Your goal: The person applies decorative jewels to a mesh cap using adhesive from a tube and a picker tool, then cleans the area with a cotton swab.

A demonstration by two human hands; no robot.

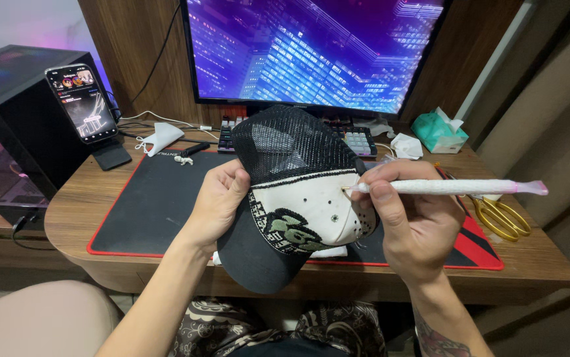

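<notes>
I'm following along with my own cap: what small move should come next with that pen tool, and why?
Probably press the white pen tool lightly onto the cap and lift it away. Its tip already meets the white front panel, the right hand grips it like a pencil, and the left hand steadies the cap's side.

I see wooden tabletop (73, 211), rounded near-left corner. Black desk mat with red edge (146, 205) covers middle. Far left: phone on black stand (83, 106), white face mask (161, 137) just right of it, cables behind. Far centre: keyboard (358, 140) under monitor (311, 49), partly hidden from me. Far right: crumpled tissue (407, 145), teal tissue box (438, 131). Right edge: gold-handled scissors (500, 217) near mat corner. Black computer case (14, 112) stands left, on lower shelf beside tabletop.
</notes>
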